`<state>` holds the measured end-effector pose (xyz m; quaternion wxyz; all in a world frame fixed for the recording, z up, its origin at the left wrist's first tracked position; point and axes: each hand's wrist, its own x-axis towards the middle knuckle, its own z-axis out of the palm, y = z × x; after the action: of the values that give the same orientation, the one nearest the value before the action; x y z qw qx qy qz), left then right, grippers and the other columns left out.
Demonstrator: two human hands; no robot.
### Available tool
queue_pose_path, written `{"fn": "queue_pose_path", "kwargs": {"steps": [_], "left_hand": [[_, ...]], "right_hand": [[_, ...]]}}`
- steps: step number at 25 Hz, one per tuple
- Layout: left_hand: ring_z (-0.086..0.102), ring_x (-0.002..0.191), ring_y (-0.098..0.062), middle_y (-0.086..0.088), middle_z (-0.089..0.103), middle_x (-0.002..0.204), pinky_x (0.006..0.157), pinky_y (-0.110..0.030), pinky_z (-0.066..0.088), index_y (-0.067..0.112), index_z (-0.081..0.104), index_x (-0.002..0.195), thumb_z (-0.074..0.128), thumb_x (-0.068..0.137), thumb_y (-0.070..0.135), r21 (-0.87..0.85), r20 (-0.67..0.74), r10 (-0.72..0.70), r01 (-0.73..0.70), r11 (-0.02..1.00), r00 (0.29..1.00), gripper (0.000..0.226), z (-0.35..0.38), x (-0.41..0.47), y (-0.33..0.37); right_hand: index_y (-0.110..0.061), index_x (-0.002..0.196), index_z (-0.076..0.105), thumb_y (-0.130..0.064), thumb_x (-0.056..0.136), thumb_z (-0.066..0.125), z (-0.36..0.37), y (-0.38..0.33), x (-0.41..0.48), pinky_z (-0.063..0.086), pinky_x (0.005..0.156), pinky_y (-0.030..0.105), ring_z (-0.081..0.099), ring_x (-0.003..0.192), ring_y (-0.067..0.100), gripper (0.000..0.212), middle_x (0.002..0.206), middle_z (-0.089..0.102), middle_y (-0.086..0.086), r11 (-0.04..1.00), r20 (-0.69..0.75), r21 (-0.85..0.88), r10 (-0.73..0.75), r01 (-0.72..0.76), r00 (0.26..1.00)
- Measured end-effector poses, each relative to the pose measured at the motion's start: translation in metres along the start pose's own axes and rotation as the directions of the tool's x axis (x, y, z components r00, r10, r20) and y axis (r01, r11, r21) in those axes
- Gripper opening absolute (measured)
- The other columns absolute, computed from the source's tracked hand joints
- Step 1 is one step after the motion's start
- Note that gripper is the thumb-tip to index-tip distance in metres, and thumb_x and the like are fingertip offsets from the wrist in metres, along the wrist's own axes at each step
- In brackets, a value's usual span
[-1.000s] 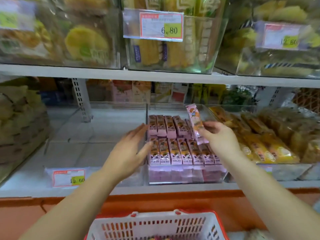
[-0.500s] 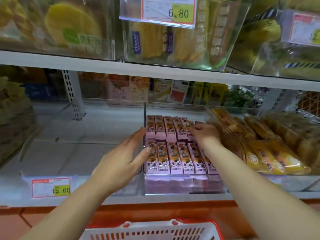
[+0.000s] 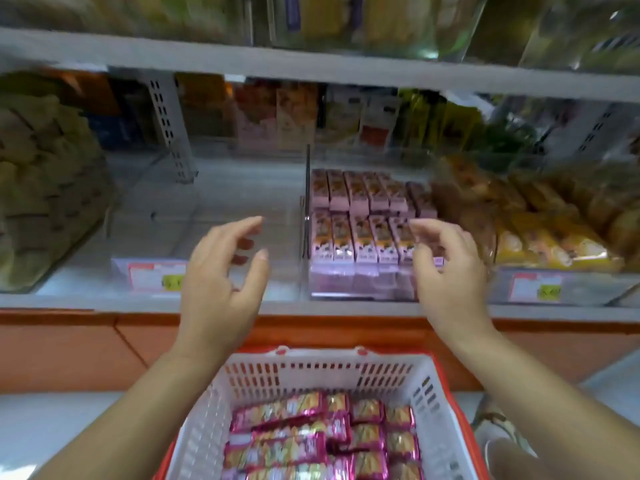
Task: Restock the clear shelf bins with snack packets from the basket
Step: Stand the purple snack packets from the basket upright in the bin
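1. The snack packets [image 3: 325,434] waiting to be shelved lie in shiny pink layers in the white basket [image 3: 322,363], which sits low in front of the shelf [image 3: 104,303], just beneath both forearms.
2. The clear bin [image 3: 360,289] straight ahead holds two neat rows of pink packets [image 3: 360,237] on top of a stacked layer. It looks close to full, so anything added may sit high and slide off the front.
3. The left hand [image 3: 221,282] hovers open before the shelf edge, fingers loosely curled and holding nothing. The right hand [image 3: 450,275] is likewise open and unloaded, its fingertips in front of the rows' right end. Whether they touch a packet I cannot tell.
4. A careless sweep from the right hand could tip the front row or knock its end packets askew.
5. The basket packets look slick and overlap one another, so a big handful could slip and spill.
6. The basket wrappers look a brighter pink than the shelved ones. If they are a different product, they belong in the neighbouring bin [image 3: 207,209] to the left, behind its price tag [image 3: 156,277]; blur hides the print.
7. The yellow packets [image 3: 554,244] on the right crowd the dividing wall, so an elbow could nudge them.
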<state>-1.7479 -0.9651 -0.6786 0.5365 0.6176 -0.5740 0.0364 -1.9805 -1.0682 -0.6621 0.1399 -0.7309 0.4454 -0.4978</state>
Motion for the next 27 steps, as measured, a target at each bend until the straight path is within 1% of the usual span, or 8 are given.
{"fn": "queue_pose_path", "kwargs": {"steps": [4,8,10,12,14,16,19,27], "left_hand": [[0.056,0.102,-0.007,0.008,0.057,0.116,0.082,-0.020,0.047,0.021,0.057,0.125,0.054,0.091,0.012,0.123,0.258,-0.294,0.270,0.955,0.920,0.035,0.007,-0.102,-0.030],[0.049,0.124,-0.018,-0.005,0.041,0.147,0.103,-0.026,0.037,0.020,0.039,0.144,0.054,0.095,0.024,0.485,0.659,-0.632,0.412,0.772,0.408,0.051,0.025,-0.204,-0.081],[0.063,0.099,-0.016,-0.016,0.042,0.145,0.086,-0.023,0.047,0.015,0.029,0.149,0.053,0.095,0.026,0.614,0.679,-0.725,0.449,0.649,0.118,0.060,0.032,-0.238,-0.101],[0.063,0.072,-0.015,-0.022,0.052,0.132,0.067,-0.027,0.051,0.010,0.026,0.148,0.052,0.095,0.028,0.721,0.626,-0.779,0.411,0.559,-0.039,0.062,0.038,-0.261,-0.118],[0.061,0.095,-0.025,-0.019,0.052,0.130,0.081,-0.033,0.048,0.007,0.033,0.141,0.052,0.093,0.034,0.810,0.569,-0.818,0.229,0.539,-0.085,0.059,0.045,-0.276,-0.131],[0.052,0.114,-0.030,-0.015,0.053,0.127,0.096,-0.038,0.039,0.012,0.040,0.132,0.051,0.091,0.039,0.839,0.543,-0.835,0.043,0.542,-0.084,0.050,0.054,-0.285,-0.138],[0.054,0.106,-0.026,-0.008,0.059,0.115,0.092,-0.036,0.039,0.019,0.047,0.126,0.052,0.086,0.036,0.828,0.558,-0.830,-0.055,0.558,-0.004,0.043,0.062,-0.284,-0.140],[0.057,0.111,-0.032,-0.015,0.021,0.143,0.093,-0.027,0.048,0.020,0.027,0.149,0.072,0.084,0.018,0.775,0.553,-0.833,0.381,0.504,-0.022,0.079,0.054,-0.301,-0.143]], "right_hand": [[-0.016,0.119,0.060,-0.005,0.089,0.051,0.015,0.000,-0.098,0.035,0.088,0.015,0.043,0.098,-0.001,0.033,0.108,0.050,-0.013,0.994,0.421,0.003,-0.098,0.107,0.902],[-0.027,0.137,0.044,-0.020,0.097,0.050,0.048,0.049,-0.187,0.038,0.063,0.015,0.050,0.066,0.003,0.040,0.123,0.046,-0.006,0.921,0.782,-0.285,0.383,-0.264,0.492],[-0.025,0.138,0.043,-0.022,0.098,0.050,0.058,0.069,-0.217,0.033,0.050,0.014,0.050,0.055,0.007,0.041,0.127,0.048,-0.001,0.881,0.817,-0.375,0.461,-0.288,0.346],[-0.024,0.139,0.043,-0.024,0.099,0.049,0.066,0.076,-0.234,0.045,0.064,0.016,0.061,0.076,0.009,0.041,0.140,0.044,0.001,0.869,0.846,-0.387,0.468,-0.307,0.256],[-0.025,0.139,0.042,-0.028,0.099,0.049,0.073,0.076,-0.245,0.047,0.086,0.024,0.059,0.103,0.013,0.040,0.144,0.042,0.001,0.874,0.861,-0.385,0.456,-0.298,0.226],[-0.026,0.139,0.042,-0.027,0.100,0.048,0.077,0.076,-0.250,0.044,0.073,0.018,0.059,0.086,0.006,0.040,0.143,0.043,0.001,0.874,0.865,-0.384,0.453,-0.296,0.215],[-0.025,0.139,0.042,-0.024,0.099,0.049,0.078,0.082,-0.256,0.037,0.051,0.016,0.048,0.056,0.007,0.041,0.141,0.045,0.002,0.861,0.862,-0.406,0.472,-0.307,0.184],[-0.024,0.137,0.046,-0.021,0.098,0.049,0.080,0.097,-0.270,0.041,0.056,0.021,0.052,0.068,0.011,0.039,0.130,0.051,0.000,0.839,0.849,-0.415,0.496,-0.352,0.180]]}}
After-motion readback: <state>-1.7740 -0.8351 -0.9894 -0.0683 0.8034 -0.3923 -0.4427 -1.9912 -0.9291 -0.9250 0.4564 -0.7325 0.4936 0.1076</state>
